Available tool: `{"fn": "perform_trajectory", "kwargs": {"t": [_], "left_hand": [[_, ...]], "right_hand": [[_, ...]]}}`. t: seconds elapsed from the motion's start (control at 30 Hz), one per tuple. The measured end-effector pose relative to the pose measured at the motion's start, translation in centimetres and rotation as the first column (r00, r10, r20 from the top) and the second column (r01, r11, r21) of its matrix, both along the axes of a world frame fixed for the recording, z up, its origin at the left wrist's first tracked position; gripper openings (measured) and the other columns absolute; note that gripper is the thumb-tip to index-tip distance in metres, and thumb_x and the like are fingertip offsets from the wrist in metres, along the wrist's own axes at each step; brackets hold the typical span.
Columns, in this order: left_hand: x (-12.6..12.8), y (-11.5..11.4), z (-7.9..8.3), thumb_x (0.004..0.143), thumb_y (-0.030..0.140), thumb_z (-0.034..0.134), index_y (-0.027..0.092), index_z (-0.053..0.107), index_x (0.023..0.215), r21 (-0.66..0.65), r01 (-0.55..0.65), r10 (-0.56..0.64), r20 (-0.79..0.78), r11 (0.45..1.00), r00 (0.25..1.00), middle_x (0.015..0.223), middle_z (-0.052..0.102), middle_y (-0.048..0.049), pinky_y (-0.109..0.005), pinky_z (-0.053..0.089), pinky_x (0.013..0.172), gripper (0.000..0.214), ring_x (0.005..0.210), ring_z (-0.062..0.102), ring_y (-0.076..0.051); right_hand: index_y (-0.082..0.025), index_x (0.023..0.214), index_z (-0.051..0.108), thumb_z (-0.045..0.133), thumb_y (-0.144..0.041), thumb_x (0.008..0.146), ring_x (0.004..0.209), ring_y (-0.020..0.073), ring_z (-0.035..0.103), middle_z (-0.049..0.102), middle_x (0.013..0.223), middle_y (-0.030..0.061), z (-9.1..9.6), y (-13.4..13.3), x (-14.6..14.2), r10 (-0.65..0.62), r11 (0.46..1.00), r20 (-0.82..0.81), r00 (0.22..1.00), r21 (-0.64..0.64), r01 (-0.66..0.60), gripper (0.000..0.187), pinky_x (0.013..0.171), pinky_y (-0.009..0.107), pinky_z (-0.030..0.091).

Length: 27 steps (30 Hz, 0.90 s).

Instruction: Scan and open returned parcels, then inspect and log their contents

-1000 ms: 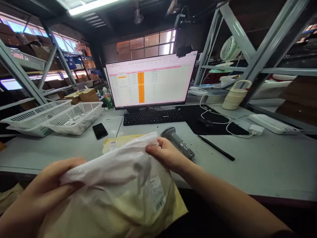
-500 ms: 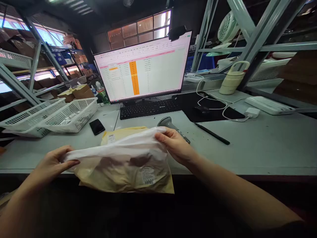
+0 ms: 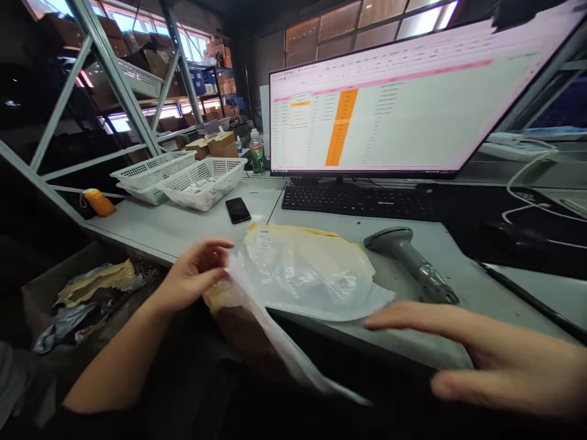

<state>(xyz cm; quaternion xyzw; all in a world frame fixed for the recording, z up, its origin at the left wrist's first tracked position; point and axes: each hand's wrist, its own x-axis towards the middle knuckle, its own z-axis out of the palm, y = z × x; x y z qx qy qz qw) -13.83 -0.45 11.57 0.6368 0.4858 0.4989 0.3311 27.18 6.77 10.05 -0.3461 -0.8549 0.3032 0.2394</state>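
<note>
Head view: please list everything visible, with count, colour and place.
Table: one, grey, centre
Keyboard: one, black, on table
Monitor: one, black, behind keyboard
Mouse: one, black, right
Scanner: one, grey, before keyboard
Stick: one, black, right
Baskets: at least two, white, left
Phone: one, black, beside baskets
Bottle: one, green, left of monitor
Small object: one, orange, far left
Cartons: several, brown, back left
Shelving: uncounted, grey, back left
Packaging scraps: several, mixed, lower left
Flat package: one, white and yellow, on table
Held package: one, white and yellow, front
Left hand: one, on held package
Right hand: one, open, right
</note>
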Motion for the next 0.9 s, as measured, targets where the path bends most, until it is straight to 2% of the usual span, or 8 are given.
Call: {"fn": "perform_trajectory", "kwargs": {"t": [0.07, 0.17, 0.3, 0.47, 0.57, 0.7, 0.8, 0.9], "left_hand": [[2.7, -0.3, -0.6, 0.084, 0.017, 0.064, 0.023, 0.066, 0.117, -0.072, 0.117, -0.122, -0.073, 0.991, 0.990, 0.084, 0.060, -0.0013, -0.022, 0.049, 0.068, 0.033, 0.076, 0.059, -0.012], [5.5, -0.2, -1.4, 0.087, 0.017, 0.060, 0.023, 0.066, 0.116, -0.112, 0.194, -0.206, -0.107, 0.974, 0.973, 0.085, 0.060, -0.0013, -0.022, 0.047, 0.067, 0.030, 0.073, 0.057, -0.011], [6.6, 0.2, -2.3, 0.087, 0.020, 0.063, 0.022, 0.063, 0.111, -0.148, 0.196, -0.207, -0.062, 0.969, 0.977, 0.092, 0.061, -0.0026, -0.023, 0.048, 0.069, 0.024, 0.079, 0.060, -0.013], [6.9, 0.1, -3.2, 0.091, 0.027, 0.061, 0.020, 0.061, 0.099, -0.210, 0.182, -0.204, -0.086, 0.960, 0.975, 0.092, 0.065, -0.0030, -0.025, 0.049, 0.072, 0.010, 0.081, 0.062, -0.015], [7.1, 0.2, -4.0, 0.094, 0.030, 0.057, 0.021, 0.062, 0.098, -0.206, 0.169, -0.202, -0.150, 0.964, 0.968, 0.090, 0.066, -0.0030, -0.026, 0.048, 0.074, 0.011, 0.082, 0.063, -0.016], [6.8, 0.5, -4.7, 0.094, 0.034, 0.057, 0.022, 0.060, 0.098, -0.202, 0.134, -0.170, -0.171, 0.970, 0.970, 0.091, 0.066, -0.0028, -0.026, 0.047, 0.072, 0.013, 0.083, 0.062, -0.017], [6.7, 0.6, -4.4, 0.095, 0.037, 0.055, 0.023, 0.060, 0.101, -0.223, 0.141, -0.186, -0.195, 0.965, 0.963, 0.091, 0.065, -0.0021, -0.025, 0.046, 0.070, 0.016, 0.079, 0.060, -0.016], [7.3, 0.5, -4.0, 0.096, 0.043, 0.053, 0.021, 0.059, 0.088, -0.213, 0.210, -0.272, -0.325, 0.954, 0.906, 0.080, 0.062, -0.0007, -0.025, 0.042, 0.065, 0.024, 0.071, 0.056, -0.015]], "right_hand": [[-0.041, 0.133, 0.065, 0.069, -0.048, 0.086, 0.113, 0.0276, 0.067, 0.069, 0.128, 0.0049, 0.9, -0.8, -2.9, 0.167, 0.980, 0.090, 0.982, -0.127, -0.155, 0.048, 0.093, 0.037, 0.058], [-0.028, 0.147, 0.051, 0.060, -0.051, 0.092, 0.117, 0.0268, 0.063, 0.063, 0.136, 0.0089, 1.0, -1.5, -8.4, 0.194, 0.954, -0.062, 0.979, -0.222, -0.203, 0.060, 0.101, 0.044, 0.051], [-0.017, 0.102, 0.071, 0.059, -0.040, 0.093, 0.092, 0.0201, 0.064, 0.072, 0.098, 0.0064, -0.7, -1.5, -12.8, 0.177, 0.923, -0.278, 0.944, -0.287, -0.257, 0.028, 0.088, 0.035, 0.050], [-0.017, 0.117, 0.065, 0.063, -0.044, 0.090, 0.090, 0.0154, 0.058, 0.065, 0.101, 0.0038, -2.0, -1.3, -13.1, 0.147, 0.827, -0.418, 0.896, -0.445, -0.343, 0.038, 0.077, 0.027, 0.045], [-0.014, 0.099, 0.069, 0.069, -0.051, 0.085, 0.073, 0.0113, 0.050, 0.059, 0.080, -0.0010, -2.9, -0.8, -13.1, 0.109, 0.794, -0.414, 0.904, -0.511, -0.330, 0.040, 0.066, 0.024, 0.038], [-0.014, 0.075, 0.065, 0.083, -0.053, 0.068, 0.064, 0.0097, 0.046, 0.054, 0.065, -0.0040, -4.0, -0.1, -13.1, -0.073, 0.803, -0.471, 0.879, -0.550, -0.228, 0.043, 0.060, 0.023, 0.035], [-0.015, 0.077, 0.070, 0.077, -0.048, 0.076, 0.067, 0.0120, 0.053, 0.063, 0.069, -0.0013, -3.9, -0.4, -12.8, -0.050, 0.835, -0.476, 0.878, -0.502, -0.224, 0.034, 0.065, 0.025, 0.041], [-0.017, 0.081, 0.076, 0.074, -0.033, 0.082, 0.073, 0.0135, 0.061, 0.071, 0.076, -0.0001, -3.6, -1.1, -12.6, 0.028, 0.920, -0.390, 0.920, -0.351, -0.176, 0.016, 0.071, 0.025, 0.044]]}}
